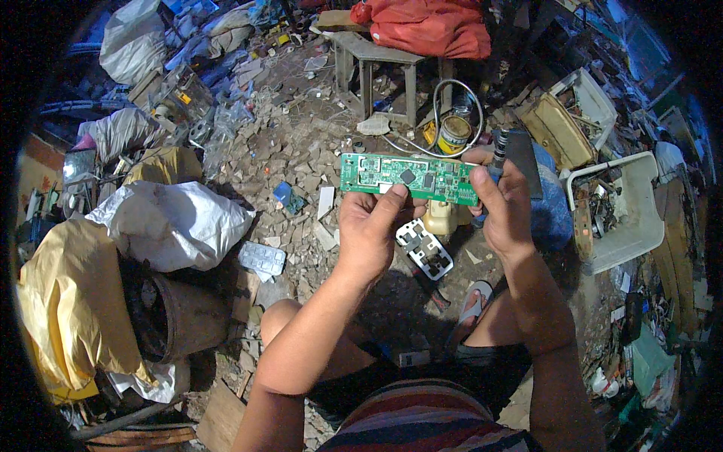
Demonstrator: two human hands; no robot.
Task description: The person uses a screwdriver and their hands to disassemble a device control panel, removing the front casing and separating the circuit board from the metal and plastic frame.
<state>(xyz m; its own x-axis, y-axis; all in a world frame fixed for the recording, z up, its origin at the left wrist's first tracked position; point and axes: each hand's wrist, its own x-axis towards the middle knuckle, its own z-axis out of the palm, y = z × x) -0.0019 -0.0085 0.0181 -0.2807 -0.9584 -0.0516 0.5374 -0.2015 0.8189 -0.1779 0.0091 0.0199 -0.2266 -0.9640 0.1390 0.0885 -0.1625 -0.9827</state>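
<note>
A long green circuit board (440, 181) is held up level in front of me, its chips and metal shield frames facing up. My left hand (367, 230) is closed on its lower left edge, the thumb lying on the board's face. At the right end, my right hand (501, 200) grips the board with thumb and fingers. The same hand also holds a tool with a black ribbed end (500, 142) and a blue-grey body; its tip is hidden. Below the board lies a white plastic frame with cut-outs (425, 249), beside a cream-coloured object (448, 219).
Rubble and scraps cover the ground. Beyond the board stand a tin can (455, 135), a looped grey cable (480, 113) and a wooden stool (380, 56) bearing a red sack (429, 29). White tubs (636, 237) sit right; sacks (177, 222) and a bucket (188, 316) stand left.
</note>
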